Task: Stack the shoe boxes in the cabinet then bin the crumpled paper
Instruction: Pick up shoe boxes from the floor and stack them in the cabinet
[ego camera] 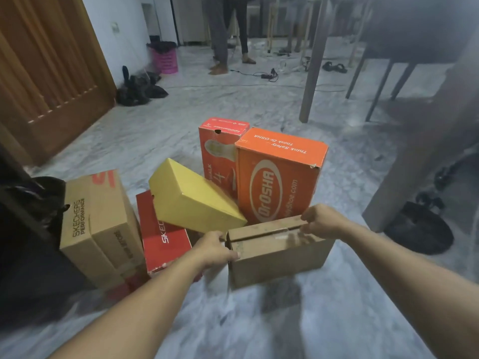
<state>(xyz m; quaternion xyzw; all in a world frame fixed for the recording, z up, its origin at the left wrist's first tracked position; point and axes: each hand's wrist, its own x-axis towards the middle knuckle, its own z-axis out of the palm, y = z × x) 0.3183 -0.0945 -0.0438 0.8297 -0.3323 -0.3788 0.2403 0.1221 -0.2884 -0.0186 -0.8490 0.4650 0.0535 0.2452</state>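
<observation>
Shoe boxes sit in a bunch on the grey marble floor [259,110] in front of us. We hold the plain brown box [280,257] that is nearest to us. Our left hand [213,248] grips its left end, with the fingers curled around the corner. Our right hand [324,221] is closed on its far right top edge. We cannot tell if this box rests on the floor or is lifted a little.

Just behind it stands the orange box [277,177], up on its end. The tall red box [220,154] stands behind that one and touches it. The yellow box [191,198] is tilted. It leans on the red Skechers box [163,237] under it, and its low corner is close to our left hand. The brown Skechers box [101,224] is at the far left, touching the red one.

Far back by the wall is a pink bin [166,59]. Another person's legs [228,35] stand near it.
</observation>
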